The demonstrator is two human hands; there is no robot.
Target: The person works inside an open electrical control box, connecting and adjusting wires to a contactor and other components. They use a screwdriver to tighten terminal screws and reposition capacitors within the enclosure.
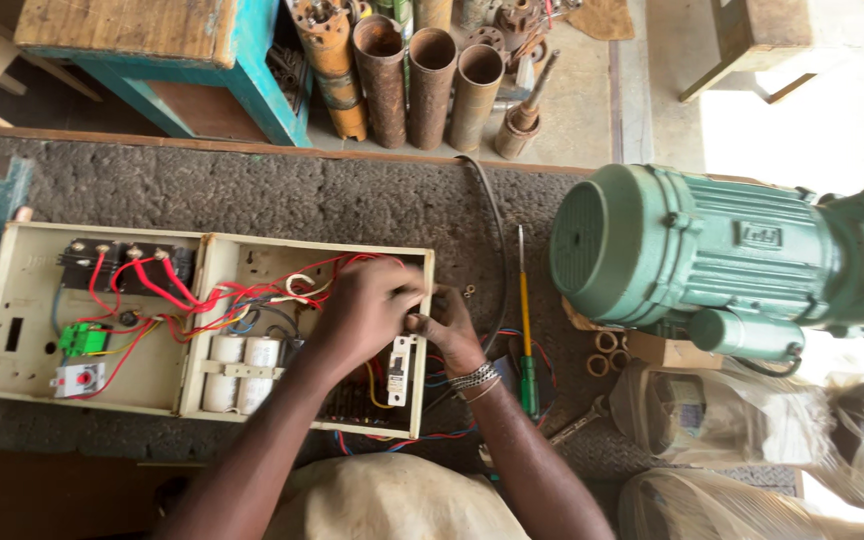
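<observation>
Together, left hand (pixel 372 300) and right hand (pixel 447 330) pinch the upright white breaker (pixel 401 370), its long axis running twelve-to-six, inside the open control box (pixel 12 300).

Single head-worn view, aimed steeply down from above the worktop (pixel 332 195). Close range: forearms enter from the bottom edge, open control box (pixel 202 330) at centre-left, green motor (pixel 692 250) at right. Far edge of frame takes in floor and rusty pipes (pixel 422 80) beyond. No second view.
</observation>
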